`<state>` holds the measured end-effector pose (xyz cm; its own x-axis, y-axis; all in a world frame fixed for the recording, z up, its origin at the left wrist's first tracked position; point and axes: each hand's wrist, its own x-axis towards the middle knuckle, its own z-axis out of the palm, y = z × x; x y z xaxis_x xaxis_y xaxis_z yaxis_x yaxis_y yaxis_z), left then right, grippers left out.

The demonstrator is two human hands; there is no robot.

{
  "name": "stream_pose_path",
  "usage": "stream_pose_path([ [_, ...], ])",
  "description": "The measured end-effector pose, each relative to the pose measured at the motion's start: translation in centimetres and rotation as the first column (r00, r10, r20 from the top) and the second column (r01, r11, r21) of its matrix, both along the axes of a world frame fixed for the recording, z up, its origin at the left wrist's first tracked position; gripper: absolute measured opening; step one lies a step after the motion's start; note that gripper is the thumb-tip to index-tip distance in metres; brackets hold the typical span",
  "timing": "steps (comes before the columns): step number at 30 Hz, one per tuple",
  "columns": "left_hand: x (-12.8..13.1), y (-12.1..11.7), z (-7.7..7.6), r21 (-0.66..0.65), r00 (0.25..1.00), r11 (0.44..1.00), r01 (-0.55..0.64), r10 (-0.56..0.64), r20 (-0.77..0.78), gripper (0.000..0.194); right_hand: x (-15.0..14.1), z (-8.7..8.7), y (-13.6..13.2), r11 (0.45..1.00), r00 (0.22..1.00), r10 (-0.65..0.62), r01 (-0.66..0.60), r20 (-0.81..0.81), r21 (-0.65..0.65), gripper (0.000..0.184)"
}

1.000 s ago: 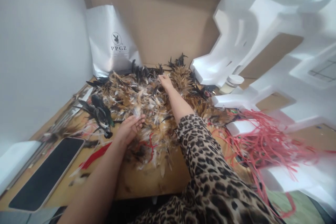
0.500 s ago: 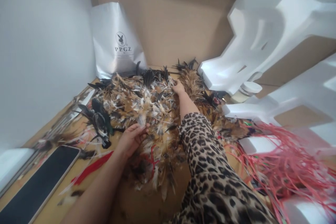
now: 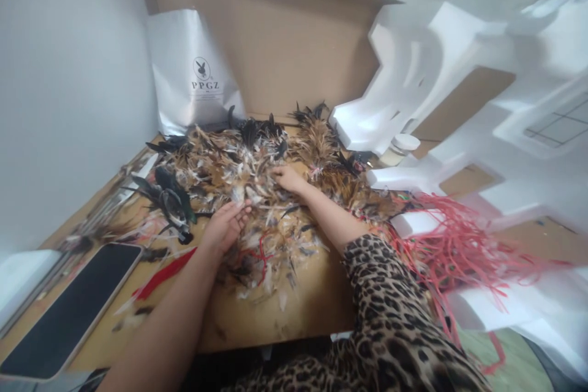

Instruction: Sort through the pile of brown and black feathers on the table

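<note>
A loose heap of brown, white and black feathers (image 3: pixel 206 162) covers the middle of the table. My left hand (image 3: pixel 226 224) is at the heap's near edge, thumb and fingers pinched on a pale feather (image 3: pixel 237 195) that points upward. Reaching in from the right, my right hand (image 3: pixel 289 179) has its fingertips down among the feathers on the heap's right side. Those fingers are curled together, and what lies between them is hidden. Below my hands, smaller feathers and a thin red cord (image 3: pixel 263 257) lie scattered.
A phone (image 3: pixel 68 312) lies at the left, near a bundle of black feathers (image 3: pixel 172 199) and a red strip (image 3: pixel 168 272). A silver bag (image 3: pixel 184 73) stands behind. On the right are white foam pieces (image 3: pixel 404 67), a lidded jar (image 3: pixel 404 146) and tangled pink-red strips (image 3: pixel 459 245).
My right hand has drawn back toward me and left, across the feather heap. My left hand keeps its pinch at the near edge. The view has shifted slightly right.
</note>
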<state>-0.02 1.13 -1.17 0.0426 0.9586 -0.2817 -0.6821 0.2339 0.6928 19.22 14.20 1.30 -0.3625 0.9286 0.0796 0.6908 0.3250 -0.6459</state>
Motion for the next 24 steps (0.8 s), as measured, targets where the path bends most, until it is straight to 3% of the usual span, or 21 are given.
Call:
stream_pose_path([
  [4,0.0,0.0,0.0,0.006,1.0,1.0,0.002,-0.003,0.025,0.011,-2.0,1.0,-3.0,0.97,0.955,0.24,-0.245,-0.173,-0.009,0.024],
  [8,0.0,0.2,0.0,0.01,1.0,1.0,-0.003,0.003,0.024,0.011,-2.0,3.4,-3.6,0.944,0.893,0.302,-0.329,-0.333,-0.027,0.031],
  [12,-0.2,0.3,0.0,0.035,1.0,0.999,-0.007,0.006,0.029,0.009,-0.1,5.1,-3.5,0.997,0.808,0.046,-0.075,-0.587,-0.025,0.027],
  [14,-0.2,0.3,0.1,0.061,0.999,0.998,-0.011,0.009,0.038,0.008,0.9,5.2,-4.0,0.994,0.775,-0.06,-0.011,-0.629,-0.107,0.031],
  [18,-0.4,0.3,0.3,0.095,0.998,0.995,-0.022,0.016,0.058,0.008,2.3,4.4,-5.9,0.979,0.861,-0.154,0.067,-0.486,-0.191,0.034],
  [24,-0.7,0.4,0.7,0.124,0.998,0.992,-0.026,0.019,0.053,0.008,2.6,2.9,-8.5,0.973,0.939,-0.193,0.22,-0.286,0.066,0.019],
])
